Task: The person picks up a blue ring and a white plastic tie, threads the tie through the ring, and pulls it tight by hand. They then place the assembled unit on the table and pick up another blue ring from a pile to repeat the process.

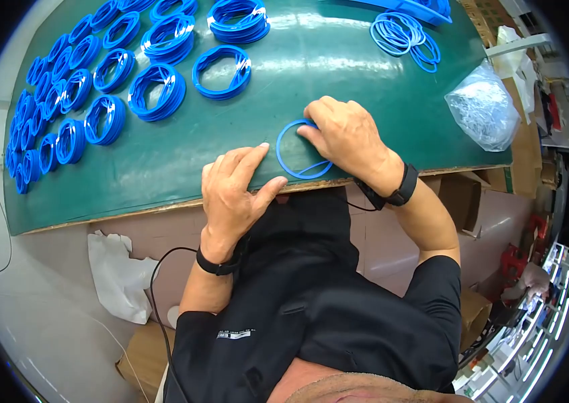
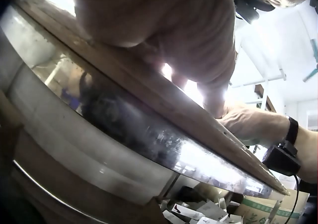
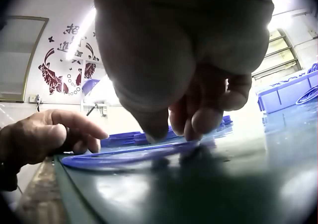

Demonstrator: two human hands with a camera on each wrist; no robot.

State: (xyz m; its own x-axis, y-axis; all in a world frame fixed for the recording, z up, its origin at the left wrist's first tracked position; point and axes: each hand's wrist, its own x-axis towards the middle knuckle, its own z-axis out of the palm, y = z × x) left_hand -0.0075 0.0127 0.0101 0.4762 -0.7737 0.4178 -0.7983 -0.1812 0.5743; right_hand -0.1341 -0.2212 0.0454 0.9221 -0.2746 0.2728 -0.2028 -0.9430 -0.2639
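Note:
A thin blue ring of cord [image 1: 281,156] lies on the green table near its front edge, with one strand crossing its lower part. My right hand [image 1: 351,138] is at the ring's upper right, thumb and curled fingers pinching the cord. In the right wrist view the same ring [image 3: 89,161] runs flat under the right hand's fingertips [image 3: 195,129]. To the ring's left, my left hand [image 1: 234,188] rests at the table edge, fingers extended, holding nothing. The left wrist view shows the left hand [image 2: 164,30] over the wooden edge.
Many blue coils [image 1: 156,92] stand in rows at the left and back left. Loose blue rings [image 1: 398,37] lie at the back right beside a blue bin [image 1: 425,9]. A clear plastic bag [image 1: 483,107] sits at the right edge. Cardboard boxes stand below.

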